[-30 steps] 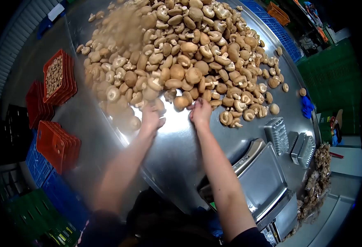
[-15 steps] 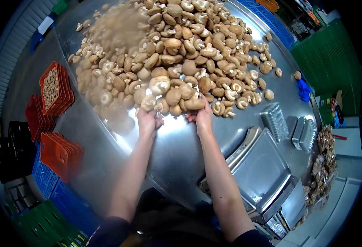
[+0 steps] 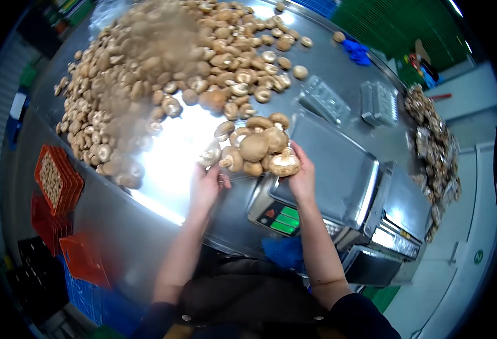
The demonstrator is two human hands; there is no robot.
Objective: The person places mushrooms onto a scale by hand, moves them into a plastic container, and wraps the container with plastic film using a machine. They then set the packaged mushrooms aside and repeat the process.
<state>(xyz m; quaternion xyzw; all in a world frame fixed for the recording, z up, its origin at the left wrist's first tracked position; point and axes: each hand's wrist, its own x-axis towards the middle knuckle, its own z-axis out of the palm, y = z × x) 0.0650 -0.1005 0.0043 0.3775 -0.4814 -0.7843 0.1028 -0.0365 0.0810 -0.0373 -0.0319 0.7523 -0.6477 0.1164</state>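
Note:
Between my hands is a clear plastic tray point(image 3: 238, 178) heaped with brown-capped mushrooms point(image 3: 254, 148); its see-through walls are mostly hidden by them. My left hand point(image 3: 205, 185) grips the tray's left side, with a pale mushroom at the fingertips. On the other side my right hand point(image 3: 303, 174) is closed around the edge, beside an upturned mushroom point(image 3: 284, 163). The load is held above the steel table point(image 3: 175, 133), at the left edge of a weighing scale point(image 3: 336, 169). Beyond lies a large pile of loose mushrooms point(image 3: 141, 73), partly blurred by a smear.
Empty clear trays point(image 3: 323, 100) and a nested stack point(image 3: 379, 104) lie behind the scale. A blue cloth or glove point(image 3: 357, 52) is near the far edge. Red crates point(image 3: 59, 181) stand left of the table. Bagged brown pieces point(image 3: 432, 150) line the right side.
Both hands have brought the filled tray away from the pile, rightward to the scale. The view has turned right, so the scale's green display now shows.

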